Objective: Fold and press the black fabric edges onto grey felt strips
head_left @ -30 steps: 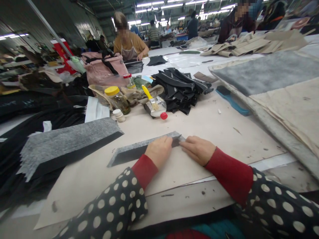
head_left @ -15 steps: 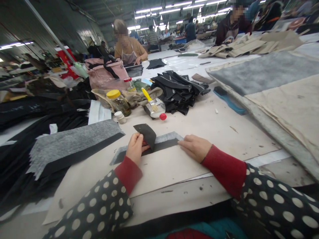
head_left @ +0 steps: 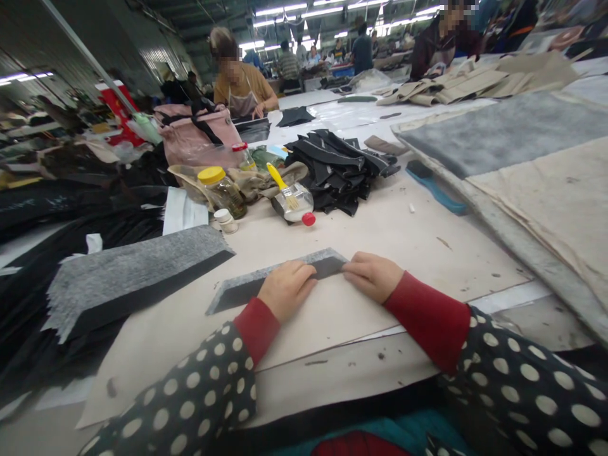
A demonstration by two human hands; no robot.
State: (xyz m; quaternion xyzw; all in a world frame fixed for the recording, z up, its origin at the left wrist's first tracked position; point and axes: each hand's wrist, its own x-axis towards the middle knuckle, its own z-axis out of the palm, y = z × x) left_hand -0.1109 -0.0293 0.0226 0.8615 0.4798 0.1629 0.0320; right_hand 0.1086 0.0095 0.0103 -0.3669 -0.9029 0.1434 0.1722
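A black fabric strip [head_left: 242, 294] lies flat over a wider grey fuzzy strip [head_left: 228, 282], whose edge shows along the far side and at both ends. My left hand [head_left: 287, 290] bends over the middle of the black strip, fingers close together and tips at its surface. At the right end, my right hand [head_left: 373, 277] has thumb and fingertips drawn together on the strip's corner. The palms hide part of the grip. To the left lies a fanned stack of similar grey-and-black strips [head_left: 142, 263].
Beyond the hands are a yellow-lidded jar [head_left: 225, 193], a small white-capped bottle [head_left: 225, 221], a yellow-handled brush [head_left: 280, 180] on a clear container, and a pile of black pieces [head_left: 332, 168]. A blue brush [head_left: 437, 190] lies to the right. Co-workers stand behind.
The black piece that my left hand held up, folded back, now lies flat. My left hand has moved right and turned palm down onto it. My right hand has barely moved.
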